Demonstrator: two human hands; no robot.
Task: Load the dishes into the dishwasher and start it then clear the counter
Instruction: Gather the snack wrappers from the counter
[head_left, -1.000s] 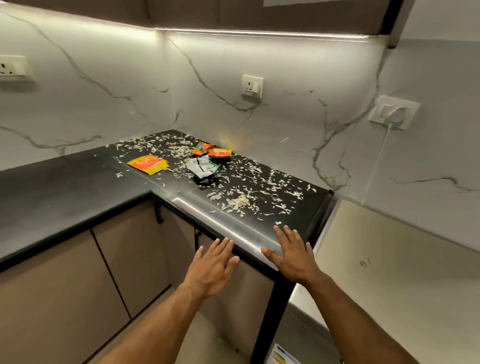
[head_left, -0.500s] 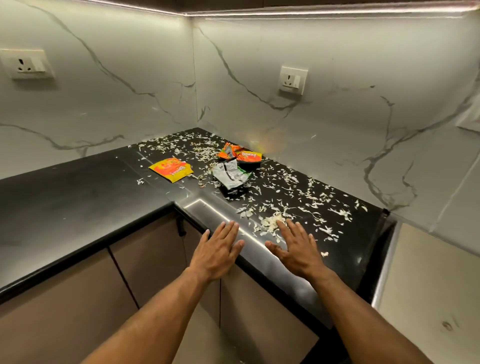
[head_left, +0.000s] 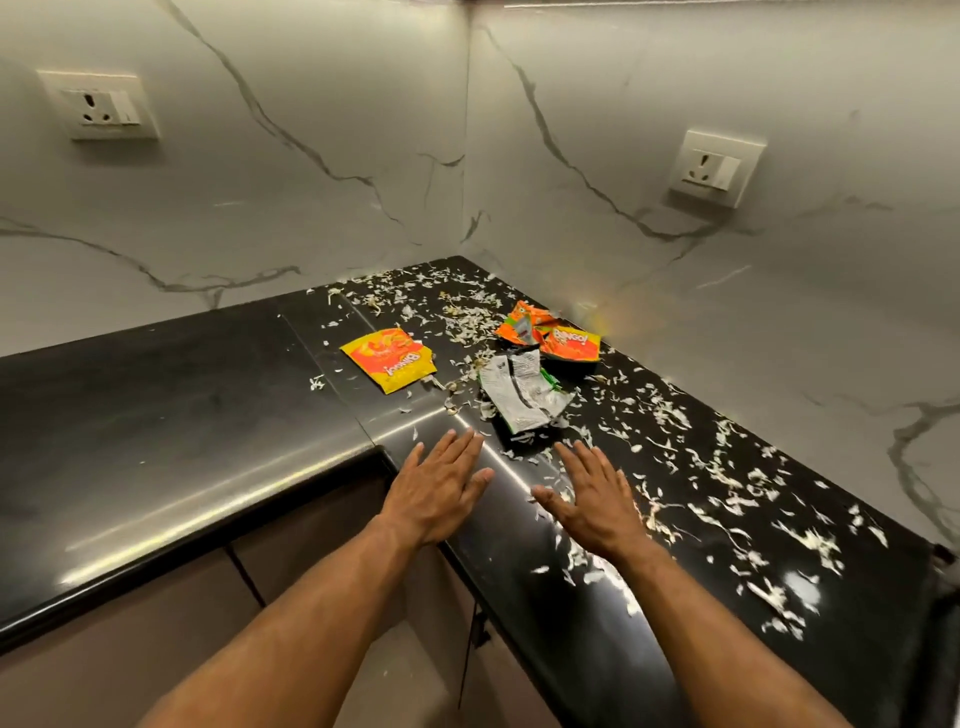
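Flat hands (head_left: 441, 488) over littered black counter (head_left: 156, 415)

Three snack wrappers lie on the one black worktop (head_left: 171, 415), a yellow wrapper (head_left: 390, 359), an orange wrapper (head_left: 550, 338) and a silver wrapper (head_left: 522, 397), amid white shreds (head_left: 727, 478) too many to count, while two wall sockets (head_left: 101, 106) and two hands (head_left: 439, 488) show.

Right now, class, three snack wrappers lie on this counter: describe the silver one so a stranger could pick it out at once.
Start at the inner corner of the black L-shaped counter, where white peelings are scattered. Three wrappers lie there; the silver wrapper is the nearest, just beyond the fingertips of the right hand. Unlike the yellow-orange packet and the crumpled orange packet, it lies silver side up with green edging.
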